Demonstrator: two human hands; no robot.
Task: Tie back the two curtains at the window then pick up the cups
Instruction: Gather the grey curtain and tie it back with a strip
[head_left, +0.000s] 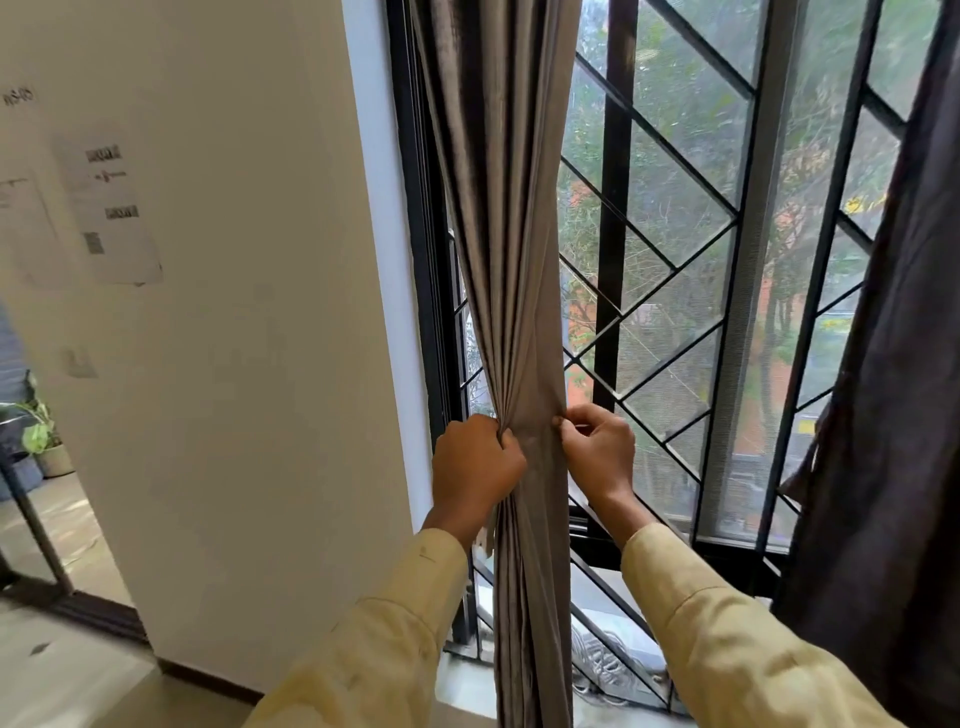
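The left curtain (511, 260), grey-brown and pleated, hangs gathered into a narrow bunch at the window's left side. My left hand (475, 462) is closed on its left folds at waist height. My right hand (597, 447) pinches its right edge at the same height, thumb and fingers pressed on the cloth. The right curtain (893, 395), darker, hangs at the frame's right edge, with a strip of cloth dangling from its left side. No cups are in view.
The window (727, 291) has a black diagonal metal grille and a mesh screen, with trees outside. A white wall (249, 364) with taped papers stands at left. A potted plant (44, 436) and a doorway lie at far left.
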